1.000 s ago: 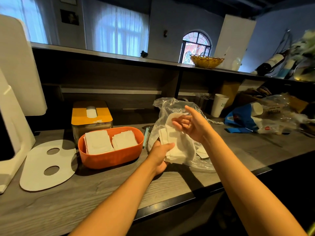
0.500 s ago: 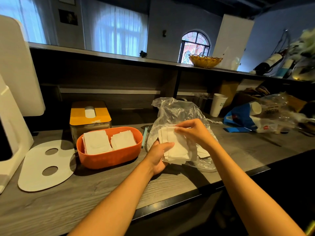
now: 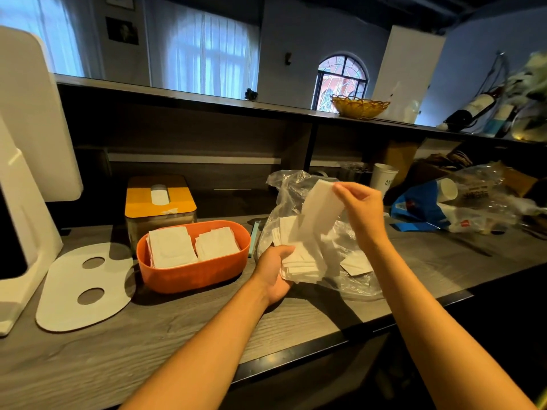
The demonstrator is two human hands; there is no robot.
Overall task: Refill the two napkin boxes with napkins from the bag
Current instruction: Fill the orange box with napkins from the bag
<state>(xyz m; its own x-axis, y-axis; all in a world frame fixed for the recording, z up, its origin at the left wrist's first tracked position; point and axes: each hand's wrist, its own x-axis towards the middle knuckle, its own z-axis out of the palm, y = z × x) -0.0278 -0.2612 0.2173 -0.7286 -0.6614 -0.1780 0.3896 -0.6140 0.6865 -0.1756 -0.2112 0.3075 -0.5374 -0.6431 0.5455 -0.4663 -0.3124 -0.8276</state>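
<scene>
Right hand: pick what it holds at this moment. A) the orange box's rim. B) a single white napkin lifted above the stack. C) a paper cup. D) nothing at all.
B: the right hand pinches one white napkin by its top edge, raised above the stack of napkins that the left hand grips in front of the plastic bag.

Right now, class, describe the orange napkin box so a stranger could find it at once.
On the grey wooden counter, look left of the clear plastic bag. The orange napkin box sits in front of the yellow-lidded box. Unlike that one, it is oval, open-topped, and shows two stacks of white napkins.
</scene>
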